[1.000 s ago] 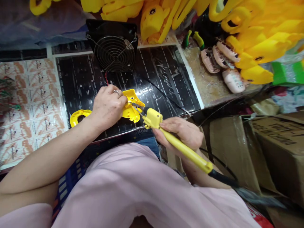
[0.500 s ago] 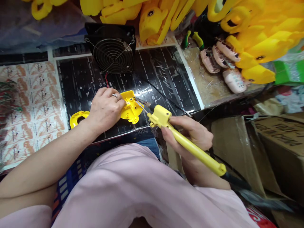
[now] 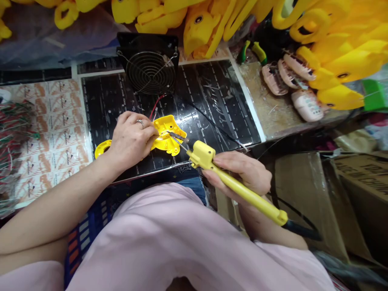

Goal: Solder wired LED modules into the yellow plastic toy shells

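My left hand is closed, pinching a yellow plastic shell part against the black mat. Red wires rise from the part towards the fan. My right hand grips a yellow soldering iron; its dark tip rests on the inside of the shell part. A black cord trails from the iron's handle to the right. A yellow ring-shaped part lies just left of my left wrist.
A black fan stands at the back of the mat. Yellow toy shells are piled at the back and right, with pink parts and green-handled pliers. Cardboard boxes sit right; wire bundles lie left.
The soldering iron drew back to the right from the part, then came back in, and its tip now touches the part again. Red wires now show above the part.
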The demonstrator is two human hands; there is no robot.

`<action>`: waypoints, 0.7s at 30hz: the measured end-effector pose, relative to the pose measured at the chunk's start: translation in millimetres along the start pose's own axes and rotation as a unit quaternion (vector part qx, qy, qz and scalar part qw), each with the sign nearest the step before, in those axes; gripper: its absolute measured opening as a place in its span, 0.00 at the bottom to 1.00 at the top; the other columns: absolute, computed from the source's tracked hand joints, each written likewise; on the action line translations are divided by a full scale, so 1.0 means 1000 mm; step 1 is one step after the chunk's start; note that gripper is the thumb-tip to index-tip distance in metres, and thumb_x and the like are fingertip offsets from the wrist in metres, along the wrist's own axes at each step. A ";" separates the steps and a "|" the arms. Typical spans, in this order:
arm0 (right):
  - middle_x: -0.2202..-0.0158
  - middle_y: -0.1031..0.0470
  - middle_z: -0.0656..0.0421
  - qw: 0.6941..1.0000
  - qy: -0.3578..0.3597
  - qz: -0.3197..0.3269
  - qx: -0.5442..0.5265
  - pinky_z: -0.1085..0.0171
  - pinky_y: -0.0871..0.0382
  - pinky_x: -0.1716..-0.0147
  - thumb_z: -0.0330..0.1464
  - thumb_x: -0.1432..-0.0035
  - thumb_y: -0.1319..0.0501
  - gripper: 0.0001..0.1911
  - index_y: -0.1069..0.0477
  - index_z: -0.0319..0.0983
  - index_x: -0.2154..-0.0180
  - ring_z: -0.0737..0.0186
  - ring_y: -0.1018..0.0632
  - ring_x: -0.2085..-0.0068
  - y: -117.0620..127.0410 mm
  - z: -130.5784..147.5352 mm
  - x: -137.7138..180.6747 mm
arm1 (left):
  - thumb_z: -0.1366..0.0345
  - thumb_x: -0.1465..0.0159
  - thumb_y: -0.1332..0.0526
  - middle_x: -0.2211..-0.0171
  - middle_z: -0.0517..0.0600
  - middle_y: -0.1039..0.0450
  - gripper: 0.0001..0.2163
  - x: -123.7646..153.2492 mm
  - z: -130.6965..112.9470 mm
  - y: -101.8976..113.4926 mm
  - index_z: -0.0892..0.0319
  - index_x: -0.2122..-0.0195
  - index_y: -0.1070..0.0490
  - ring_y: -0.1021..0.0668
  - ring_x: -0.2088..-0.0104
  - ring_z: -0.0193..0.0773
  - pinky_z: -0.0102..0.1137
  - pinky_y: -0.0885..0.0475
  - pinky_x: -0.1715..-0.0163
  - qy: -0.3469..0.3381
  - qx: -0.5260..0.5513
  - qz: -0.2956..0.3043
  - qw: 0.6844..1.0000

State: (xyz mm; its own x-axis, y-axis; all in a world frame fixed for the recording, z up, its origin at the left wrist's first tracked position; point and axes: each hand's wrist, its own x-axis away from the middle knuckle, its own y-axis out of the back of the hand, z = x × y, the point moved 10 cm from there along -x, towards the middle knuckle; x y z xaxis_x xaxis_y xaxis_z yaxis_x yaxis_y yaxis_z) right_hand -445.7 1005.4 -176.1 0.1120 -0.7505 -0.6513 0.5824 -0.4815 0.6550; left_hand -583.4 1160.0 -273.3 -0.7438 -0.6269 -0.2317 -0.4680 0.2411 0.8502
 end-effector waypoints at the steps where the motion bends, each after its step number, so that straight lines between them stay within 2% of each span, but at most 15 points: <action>1: 0.70 0.18 0.62 1.000 0.009 0.009 0.005 0.66 0.17 0.76 0.30 0.39 0.28 0.10 0.27 0.44 0.58 0.62 0.16 0.72 -0.003 0.001 -0.001 | 0.65 0.34 0.40 0.62 0.53 0.16 0.10 0.001 0.001 -0.001 0.52 0.68 0.20 0.19 0.52 0.53 0.55 0.31 0.44 0.005 -0.005 0.001 1.000; 4: 0.72 0.19 0.64 0.999 0.034 0.024 0.022 0.67 0.19 0.77 0.30 0.37 0.29 0.09 0.28 0.45 0.63 0.64 0.18 0.74 -0.010 0.005 -0.006 | 0.65 0.35 0.41 0.65 0.54 0.17 0.10 0.002 0.000 -0.002 0.53 0.68 0.19 0.19 0.54 0.53 0.54 0.31 0.47 0.007 -0.032 -0.008 0.999; 8: 0.73 0.19 0.62 0.998 0.062 0.024 0.015 0.70 0.18 0.73 0.31 0.38 0.29 0.09 0.28 0.42 0.64 0.66 0.17 0.73 -0.014 0.008 -0.012 | 0.65 0.34 0.41 0.69 0.53 0.18 0.10 0.003 -0.001 -0.003 0.52 0.69 0.19 0.19 0.56 0.51 0.51 0.30 0.50 0.005 -0.050 -0.025 0.998; 13: 0.74 0.20 0.65 0.996 0.072 0.053 0.029 0.72 0.17 0.70 0.32 0.35 0.30 0.08 0.29 0.43 0.66 0.67 0.17 0.72 -0.022 0.010 -0.016 | 0.67 0.35 0.39 0.69 0.55 0.18 0.09 0.002 0.000 -0.009 0.54 0.70 0.19 0.20 0.55 0.52 0.50 0.29 0.52 0.023 -0.063 -0.022 0.998; 17: 0.74 0.20 0.62 0.993 0.081 0.076 0.038 0.70 0.16 0.67 0.31 0.35 0.31 0.08 0.28 0.41 0.65 0.67 0.17 0.71 -0.026 0.013 -0.019 | 0.69 0.35 0.40 0.69 0.56 0.18 0.10 -0.001 -0.003 -0.013 0.58 0.70 0.20 0.19 0.57 0.52 0.44 0.27 0.59 0.020 -0.126 -0.011 0.992; 21: 0.73 0.20 0.60 0.992 0.087 0.083 0.029 0.69 0.17 0.70 0.29 0.37 0.29 0.09 0.28 0.40 0.65 0.66 0.18 0.72 -0.021 0.014 -0.020 | 0.69 0.35 0.40 0.68 0.57 0.18 0.10 -0.002 -0.004 -0.017 0.60 0.68 0.19 0.19 0.57 0.52 0.36 0.29 0.69 0.032 -0.152 0.025 0.988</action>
State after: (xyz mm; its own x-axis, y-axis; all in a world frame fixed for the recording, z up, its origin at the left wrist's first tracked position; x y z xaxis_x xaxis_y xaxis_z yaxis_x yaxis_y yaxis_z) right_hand -471.7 1024.0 -171.3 0.3430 -0.7337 -0.5866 0.4985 -0.3871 0.7757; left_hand -572.2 1153.9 -285.0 -0.7260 -0.6677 -0.1645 -0.2596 0.0446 0.9647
